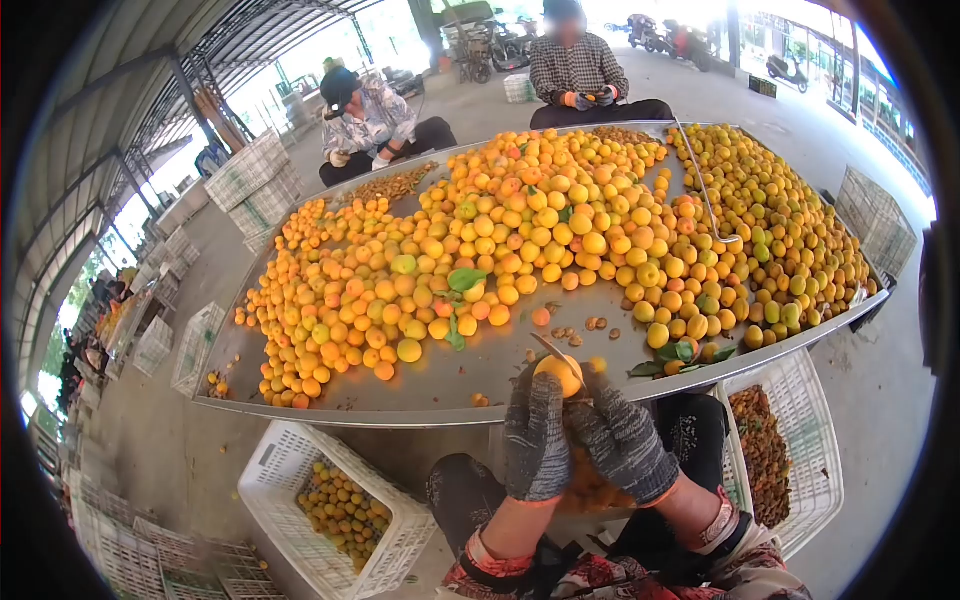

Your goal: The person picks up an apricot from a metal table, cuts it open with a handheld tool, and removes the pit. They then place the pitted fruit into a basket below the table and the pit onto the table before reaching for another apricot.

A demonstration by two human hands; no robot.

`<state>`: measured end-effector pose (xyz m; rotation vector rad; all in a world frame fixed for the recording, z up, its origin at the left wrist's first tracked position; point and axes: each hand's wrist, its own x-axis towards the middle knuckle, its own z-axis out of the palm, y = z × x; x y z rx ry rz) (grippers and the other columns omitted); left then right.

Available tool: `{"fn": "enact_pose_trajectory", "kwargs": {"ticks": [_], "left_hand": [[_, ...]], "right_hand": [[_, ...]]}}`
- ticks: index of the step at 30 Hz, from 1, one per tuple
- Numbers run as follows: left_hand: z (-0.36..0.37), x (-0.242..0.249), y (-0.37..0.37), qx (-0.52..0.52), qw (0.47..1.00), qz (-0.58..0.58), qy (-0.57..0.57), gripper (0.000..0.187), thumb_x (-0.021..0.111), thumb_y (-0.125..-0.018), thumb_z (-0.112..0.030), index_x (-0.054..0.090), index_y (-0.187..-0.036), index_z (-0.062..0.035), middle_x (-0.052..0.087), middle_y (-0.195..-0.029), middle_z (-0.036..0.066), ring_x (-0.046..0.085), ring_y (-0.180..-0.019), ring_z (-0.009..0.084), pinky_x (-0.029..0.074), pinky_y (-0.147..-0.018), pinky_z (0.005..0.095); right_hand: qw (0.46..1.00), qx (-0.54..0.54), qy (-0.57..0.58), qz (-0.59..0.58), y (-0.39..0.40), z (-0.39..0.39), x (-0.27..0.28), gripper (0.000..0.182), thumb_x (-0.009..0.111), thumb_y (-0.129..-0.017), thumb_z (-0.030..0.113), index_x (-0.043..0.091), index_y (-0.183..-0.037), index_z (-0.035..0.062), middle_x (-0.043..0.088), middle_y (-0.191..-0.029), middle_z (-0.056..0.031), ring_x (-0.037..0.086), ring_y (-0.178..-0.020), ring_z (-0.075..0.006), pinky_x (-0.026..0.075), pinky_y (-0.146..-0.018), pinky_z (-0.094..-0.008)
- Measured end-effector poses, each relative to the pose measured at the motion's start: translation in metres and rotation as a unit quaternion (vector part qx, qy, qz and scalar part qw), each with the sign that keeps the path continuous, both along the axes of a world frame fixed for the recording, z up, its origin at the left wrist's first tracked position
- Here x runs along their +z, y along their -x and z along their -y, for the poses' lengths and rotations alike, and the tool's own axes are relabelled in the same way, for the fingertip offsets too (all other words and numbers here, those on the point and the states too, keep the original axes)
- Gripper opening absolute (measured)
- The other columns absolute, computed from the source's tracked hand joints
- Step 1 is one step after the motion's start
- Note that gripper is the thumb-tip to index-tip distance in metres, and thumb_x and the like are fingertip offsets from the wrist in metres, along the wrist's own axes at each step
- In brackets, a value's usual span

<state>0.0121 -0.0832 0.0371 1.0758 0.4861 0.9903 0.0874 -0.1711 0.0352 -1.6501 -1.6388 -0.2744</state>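
Both my hands wear grey knitted gloves and meet over the near edge of the metal table. My left hand (537, 445) is closed around an orange-yellow apricot (560, 378). My right hand (628, 440) is closed at the fruit's other side, on a small knife (549, 347) whose thin blade slants across the top of the apricot. The knife's handle is hidden by the glove. Beyond my hands a large heap of apricots (480, 250) covers much of the table (440, 392). Several brown pits (565, 333) lie on the metal just ahead of my fingers.
A white crate (400, 535) of apricots stands at my lower left; another crate (825, 455) with brown pits is at my right. A long metal rod with a hooked end (705, 190) rests on the heap. Two people (365, 125) (580, 70) sit across the table.
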Motion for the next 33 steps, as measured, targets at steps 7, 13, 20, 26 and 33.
{"fn": "enact_pose_trajectory", "kwargs": {"ticks": [7, 13, 20, 26, 33], "left_hand": [[-0.018, -0.011, 0.008, -0.028, 0.994, -0.024, -0.105, 0.037, 0.048, -0.091, -0.027, 0.046, -0.116, 0.0001, 0.054, -0.106, 0.008, 0.049, -0.094, 0.0136, 0.042, -0.081, 0.0273], [-0.022, -0.013, 0.013, -0.059, 0.992, 0.030, -0.110, 0.031, 0.050, -0.090, -0.021, 0.047, -0.114, -0.0006, 0.055, -0.102, 0.007, 0.051, -0.089, 0.0127, 0.042, -0.080, 0.0252], [-0.019, -0.016, 0.007, -0.019, 0.994, -0.028, -0.103, 0.036, 0.048, -0.091, -0.028, 0.045, -0.116, -0.0018, 0.052, -0.107, 0.007, 0.049, -0.095, 0.0146, 0.042, -0.082, 0.0264], [0.001, -0.008, -0.006, -0.008, 0.999, 0.036, 0.011, 0.037, 0.044, -0.093, -0.031, 0.047, -0.114, -0.0014, 0.052, -0.104, 0.008, 0.049, -0.092, 0.0136, 0.043, -0.078, 0.0268], [-0.016, -0.030, 0.001, -0.005, 0.993, -0.034, -0.110, 0.037, 0.045, -0.092, -0.031, 0.047, -0.114, -0.0017, 0.053, -0.103, 0.007, 0.050, -0.092, 0.0141, 0.042, -0.080, 0.0274]], "right_hand": [[0.961, 0.086, 0.072, -0.254, -0.016, -0.002, -0.010, 0.040, 0.061, -0.077, 0.004, 0.050, -0.116, 0.0022, 0.057, -0.109, -0.0112, 0.055, -0.102, -0.0243, 0.043, -0.093, -0.0340], [0.710, 0.047, 0.275, -0.647, -0.025, 0.001, 0.034, 0.038, 0.062, -0.074, 0.005, 0.054, -0.111, 0.0032, 0.058, -0.109, -0.0081, 0.056, -0.103, -0.0241, 0.044, -0.093, -0.0346], [0.877, 0.153, 0.164, -0.425, -0.033, 0.000, 0.020, 0.037, 0.061, -0.077, 0.005, 0.053, -0.113, 0.0022, 0.055, -0.114, -0.0128, 0.057, -0.101, -0.0249, 0.045, -0.088, -0.0346], [0.975, 0.034, -0.009, -0.221, -0.001, -0.009, 0.002, 0.032, 0.055, -0.084, 0.005, 0.050, -0.114, -0.0011, 0.055, -0.112, -0.0174, 0.055, -0.103, -0.0266, 0.045, -0.086, -0.0348], [0.995, 0.099, 0.017, 0.009, -0.032, 0.001, -0.013, 0.039, 0.060, -0.078, 0.004, 0.050, -0.115, -0.0014, 0.055, -0.112, -0.0142, 0.053, -0.106, -0.0267, 0.042, -0.091, -0.0371]]}}
